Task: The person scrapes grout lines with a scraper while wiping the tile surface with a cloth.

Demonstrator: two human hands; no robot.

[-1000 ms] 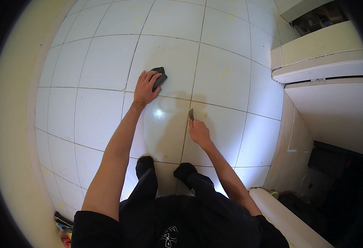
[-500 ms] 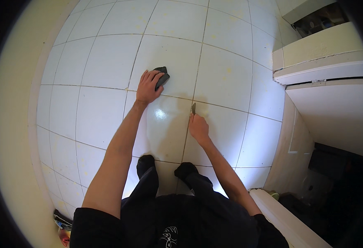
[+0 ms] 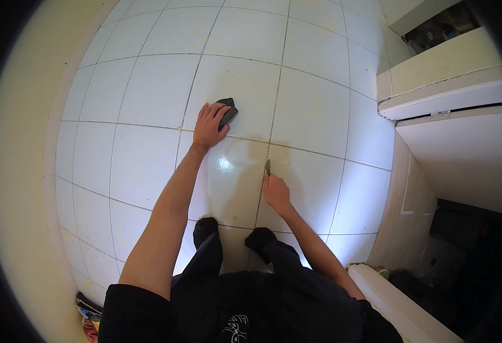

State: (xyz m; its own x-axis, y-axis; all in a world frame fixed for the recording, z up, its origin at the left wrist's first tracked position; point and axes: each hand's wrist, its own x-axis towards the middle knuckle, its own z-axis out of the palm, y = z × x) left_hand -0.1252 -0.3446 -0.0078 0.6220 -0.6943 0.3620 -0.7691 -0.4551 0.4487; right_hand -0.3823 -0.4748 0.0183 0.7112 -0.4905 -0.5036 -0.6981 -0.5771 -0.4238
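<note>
My left hand [image 3: 209, 126] rests on the tiled floor, its fingers closed over a dark grey, folded cloth-like pad [image 3: 228, 112]. My right hand [image 3: 276, 191] is closed around the handle of a small knife [image 3: 268, 167], most of the handle hidden in the fist. The short blade points away from me, its tip at a grout line [image 3: 271, 123] between white tiles, a little on my side of a crossing of two lines. Whether the blade touches the grout cannot be told exactly.
White floor tiles [image 3: 311, 108] with small yellowish specks spread around both hands. My feet in dark socks [image 3: 206, 228] stand close by. A cream wall [image 3: 28, 148] runs along the left. To the right are a pale door panel [image 3: 457, 154] and a step-like ledge [image 3: 445, 74].
My right hand has drawn the knife toward me along the grout line, away from the crossing. My left hand stays on the pad at about the same spot; the view has shifted slightly.
</note>
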